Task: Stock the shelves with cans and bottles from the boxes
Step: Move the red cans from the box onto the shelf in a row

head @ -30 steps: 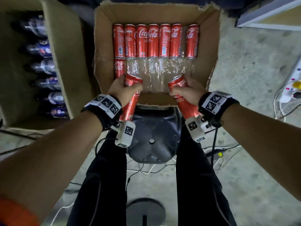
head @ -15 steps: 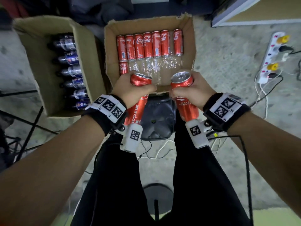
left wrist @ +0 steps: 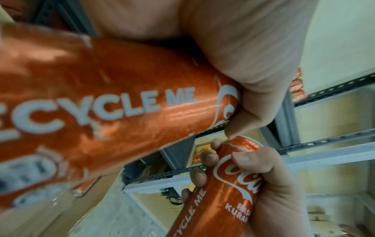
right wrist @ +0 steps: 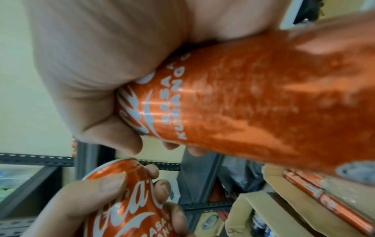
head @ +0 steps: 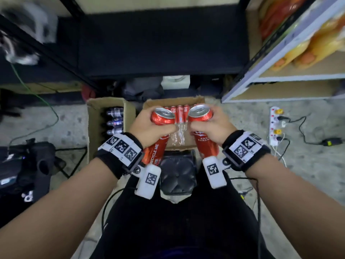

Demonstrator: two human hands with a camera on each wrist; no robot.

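Each hand, left hand (head: 149, 126) and right hand (head: 214, 126), grips one red can (two cans total: left can (head: 158, 144), right can (head: 205, 144)).

Head view looks down; both wrist views, close in, share cans (head: 162, 118).

Both slim red soda cans, the left one (head: 158, 139) and the right one (head: 203, 135), have their middles hidden under curled fingers, and each wrist view cuts its own can off at the frame edge. The orange packets (head: 308, 42) on the far right pale shelf (head: 280, 77) are smeared by blur, as is a white object (head: 28, 34) at far left. The dark bottles (head: 114, 120) in the left cardboard box (head: 93, 128) are too small to read.
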